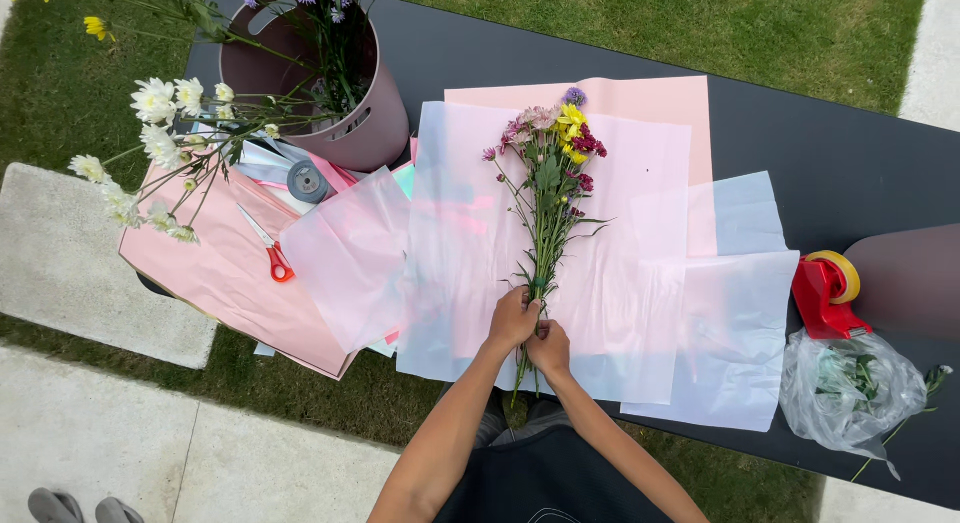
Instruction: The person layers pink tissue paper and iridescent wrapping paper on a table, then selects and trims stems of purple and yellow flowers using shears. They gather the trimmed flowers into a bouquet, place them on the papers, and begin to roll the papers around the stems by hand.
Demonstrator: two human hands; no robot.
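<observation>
A small bouquet (549,183) of pink, yellow, purple and dark red flowers lies on translucent white wrapping sheets (460,243) over pink paper (640,98) on a black table (850,153). My left hand (512,319) and my right hand (549,349) are both closed around the lower green stems, left just above right. The stem ends stick out past the near table edge below my hands.
A mauve bucket (375,128) with purple, white and yellow flowers stands at the far left. Red-handled scissors (270,248) and a grey tape roll (306,181) lie on pink paper. A red tape dispenser (825,291) and a clear plastic bag (850,388) sit at right. Grass and paving surround the table.
</observation>
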